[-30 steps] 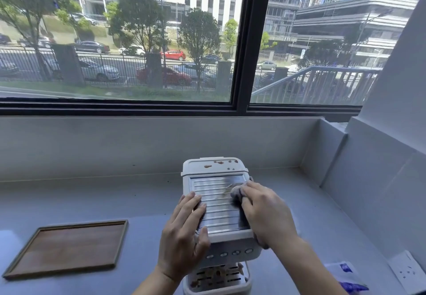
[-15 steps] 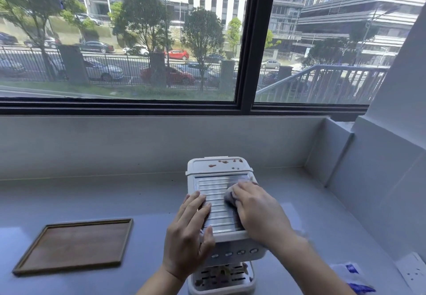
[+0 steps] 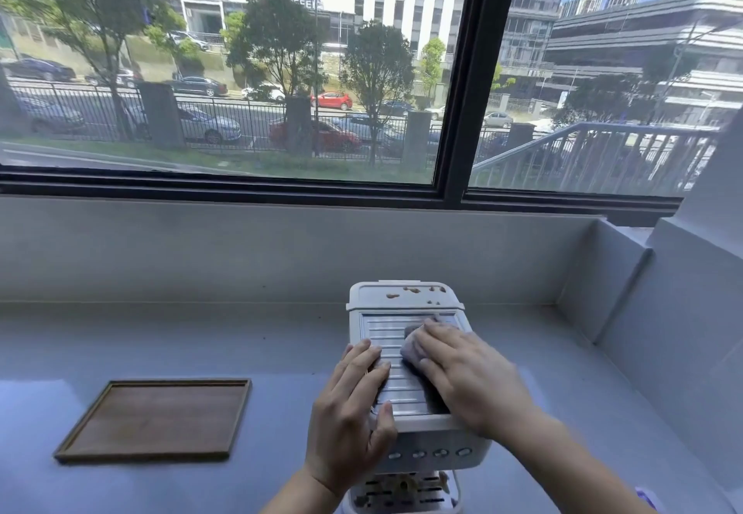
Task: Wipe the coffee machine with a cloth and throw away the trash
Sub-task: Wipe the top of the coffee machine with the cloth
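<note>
Coffee machine [image 3: 438, 439]: white, standing on the grey counter [image 3: 201, 344] at near centre, directly in front of the person; it is the thing being cleaned.
Ribbed metal plate [image 3: 386, 332]: top face of the machine, lying under both hands.
Right hand [image 3: 470, 377]: fingers nearly straight and spread, pressing the cloth onto the right half of the plate; a flat hand spreads pressure across the ribs.
Cloth [image 3: 410, 349]: pale grey, mostly hidden beneath the right hand, with only its left edge showing past the fingertips.
Left hand [image 3: 349, 405]: fingers flat on the left half of the plate, thumb over the near edge, holding nothing; judged to brace the machine against sliding.
Brown stains [image 3: 406, 291]: on the white lid at the far end, beyond the cloth; judged not yet wiped.
Drip grid [image 3: 398, 491]: at the machine's near foot, with debris lying in it; probably part of the trash.
Wooden tray [image 3: 157, 419]: left of the machine and well apart from it, outside the wiping path.
Stage: wiping is in hand; disposal is not yet begun.
</note>
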{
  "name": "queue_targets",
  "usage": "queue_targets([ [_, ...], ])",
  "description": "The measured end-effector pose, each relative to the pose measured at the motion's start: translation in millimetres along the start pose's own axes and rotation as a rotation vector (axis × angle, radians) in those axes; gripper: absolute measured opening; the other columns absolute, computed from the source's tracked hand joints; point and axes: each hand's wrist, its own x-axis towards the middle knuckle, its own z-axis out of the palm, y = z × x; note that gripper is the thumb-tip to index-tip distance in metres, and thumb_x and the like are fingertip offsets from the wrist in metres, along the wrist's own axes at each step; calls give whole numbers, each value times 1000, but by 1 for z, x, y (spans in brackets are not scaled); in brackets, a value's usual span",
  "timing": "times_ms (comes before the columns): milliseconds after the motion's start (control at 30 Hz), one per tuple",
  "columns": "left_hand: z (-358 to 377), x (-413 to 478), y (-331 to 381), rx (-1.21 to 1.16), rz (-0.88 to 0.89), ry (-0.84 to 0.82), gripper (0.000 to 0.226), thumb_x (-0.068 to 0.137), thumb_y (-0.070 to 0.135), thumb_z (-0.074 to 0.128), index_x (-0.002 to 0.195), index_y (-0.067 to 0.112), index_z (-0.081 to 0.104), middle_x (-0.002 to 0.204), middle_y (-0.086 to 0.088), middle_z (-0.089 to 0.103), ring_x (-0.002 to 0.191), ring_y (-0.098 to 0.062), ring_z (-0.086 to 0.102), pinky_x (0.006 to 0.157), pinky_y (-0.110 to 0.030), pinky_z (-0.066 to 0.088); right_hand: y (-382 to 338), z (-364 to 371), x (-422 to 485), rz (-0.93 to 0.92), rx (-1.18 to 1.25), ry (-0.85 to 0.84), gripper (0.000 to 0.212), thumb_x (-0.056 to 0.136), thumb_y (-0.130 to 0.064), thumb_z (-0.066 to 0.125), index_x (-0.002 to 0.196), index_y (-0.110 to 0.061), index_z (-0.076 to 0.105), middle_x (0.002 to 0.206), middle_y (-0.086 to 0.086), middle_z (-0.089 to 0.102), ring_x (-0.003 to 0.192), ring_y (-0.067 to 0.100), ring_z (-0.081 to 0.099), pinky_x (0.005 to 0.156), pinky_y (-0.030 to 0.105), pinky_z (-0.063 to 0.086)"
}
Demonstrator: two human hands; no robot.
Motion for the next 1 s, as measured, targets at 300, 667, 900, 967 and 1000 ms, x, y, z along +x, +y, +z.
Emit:
queue_targets([
  [300, 0, -2, -1, -17, 6, 8, 39, 82, 18, 49, 111, 1, 70, 130, -12, 61, 131, -27, 50, 106, -47, 44, -25, 7, -8, -119, -19, -59, 52, 99, -49, 23, 144, -29, 41, 154, -5, 38, 145, 15, 28, 116, 18, -2],
  [667, -1, -1, 4, -51, -29, -14, 36, 80, 18, 50, 107, 3, 69, 133, -10, 58, 133, -26, 49, 107, -43, 43, -14, 6, 10, -122, 47, -35, 51, 99, -50, 21, 140, -30, 44, 154, -6, 37, 145, 12, 25, 115, 14, 2],
  [900, -12, 1, 12, -155, -110, -9, 56, 82, 24, 50, 134, 6, 50, 150, -12, 40, 140, -20, 39, 101, -17, 42, -46, 16, 47, -204, 41, -16, 39, 98, -26, 34, 133, -20, 51, 149, 4, 44, 142, 21, 31, 110, 10, -10],
  [967, -11, -1, 12, -121, -108, -16, 54, 82, 25, 49, 132, 3, 54, 150, -11, 41, 139, -18, 41, 99, -19, 46, -40, 13, 40, -277, 64, -46, 45, 98, -30, 34, 140, -21, 47, 152, 1, 42, 143, 16, 29, 108, 4, -12],
  [1000, -11, -3, 13, -111, -122, -18, 50, 81, 25, 49, 126, 5, 59, 150, -10, 43, 136, -16, 45, 93, -23, 51, -31, 8, 39, -268, 83, -43, 44, 101, -36, 33, 140, -24, 47, 153, -3, 41, 143, 11, 27, 108, 3, -9],
])
